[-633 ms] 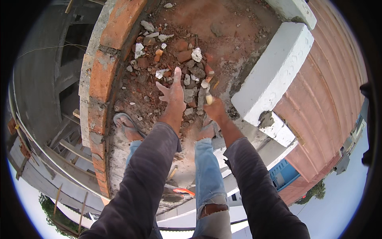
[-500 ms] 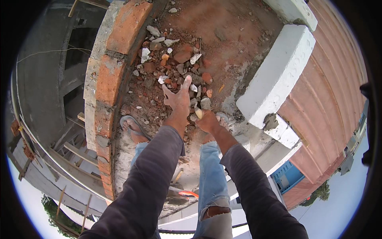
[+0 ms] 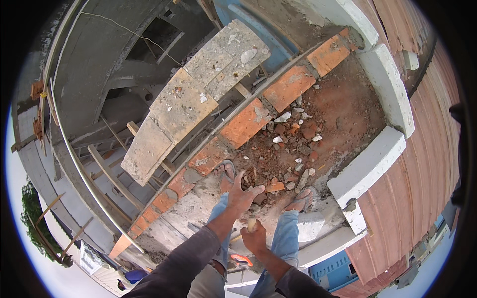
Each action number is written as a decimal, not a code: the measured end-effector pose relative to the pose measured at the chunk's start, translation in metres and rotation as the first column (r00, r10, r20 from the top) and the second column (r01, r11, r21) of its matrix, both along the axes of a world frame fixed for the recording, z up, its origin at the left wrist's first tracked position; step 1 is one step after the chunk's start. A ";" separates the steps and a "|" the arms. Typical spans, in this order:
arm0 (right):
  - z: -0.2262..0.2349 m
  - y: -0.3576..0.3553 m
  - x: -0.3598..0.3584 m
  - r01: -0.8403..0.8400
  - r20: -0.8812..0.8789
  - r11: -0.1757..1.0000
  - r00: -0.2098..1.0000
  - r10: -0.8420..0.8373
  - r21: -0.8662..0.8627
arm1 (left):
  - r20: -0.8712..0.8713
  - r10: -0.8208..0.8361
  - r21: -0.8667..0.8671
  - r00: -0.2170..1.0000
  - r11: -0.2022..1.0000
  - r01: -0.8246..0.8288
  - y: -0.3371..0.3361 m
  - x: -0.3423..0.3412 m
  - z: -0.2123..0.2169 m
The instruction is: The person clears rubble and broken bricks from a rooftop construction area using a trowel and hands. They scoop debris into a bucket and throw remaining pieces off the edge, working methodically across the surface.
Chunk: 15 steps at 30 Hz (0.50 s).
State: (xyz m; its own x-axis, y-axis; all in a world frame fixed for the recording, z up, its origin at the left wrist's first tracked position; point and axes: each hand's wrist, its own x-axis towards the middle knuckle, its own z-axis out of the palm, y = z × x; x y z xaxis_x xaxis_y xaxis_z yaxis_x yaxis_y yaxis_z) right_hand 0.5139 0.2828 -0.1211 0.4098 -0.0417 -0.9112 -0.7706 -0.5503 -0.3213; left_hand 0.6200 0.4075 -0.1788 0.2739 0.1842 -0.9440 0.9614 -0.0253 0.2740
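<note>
From the head view I see the right hand [image 3: 255, 240] closed in a fist, clamped around a pale handle [image 3: 252, 225]. Only the rounded end pokes out above the thumb; I cannot tell what the handle belongs to. It sits between the shins, just below the left hand [image 3: 241, 197], whose fingers are spread apart with nothing visible in them. I take the tight wrap as control of the handle, the spread as reach or balance. I cannot tell whether that palm touches the ground.

Near the left thumb lies an orange brick piece [image 3: 275, 187], flat and sharp-edged. Beyond it the rubble [image 3: 290, 145] mixes crumbly red brick, grey lumps and chalky white chips. Two feet in sandals [image 3: 304, 199] stand apart beside it, presumably for steady footing. A saw with an orange grip [image 3: 242, 260] lies behind the hands.

Rough bricks [image 3: 245, 122] edge the left in a mortared row; smooth white blocks [image 3: 368, 166] border the right.
</note>
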 end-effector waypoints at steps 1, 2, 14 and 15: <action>0.023 0.033 0.006 0.018 0.028 0.997 0.999 -0.020 0.070 | -0.007 0.048 -0.052 0.999 0.997 -0.049 0.037 0.007 0.014; 0.038 0.080 0.018 0.005 0.043 0.996 0.999 -0.009 0.092 | -0.015 0.092 -0.104 0.996 0.990 -0.093 0.082 0.014 0.028; 0.052 0.242 0.086 0.161 0.249 0.810 0.902 -0.352 0.563 | 0.217 0.005 0.845 0.976 0.500 -0.191 0.536 -0.007 0.138; 0.027 0.186 0.085 0.100 0.268 0.882 0.932 -0.245 0.461 | 0.184 -0.017 0.839 0.983 0.524 -0.148 0.515 -0.024 0.121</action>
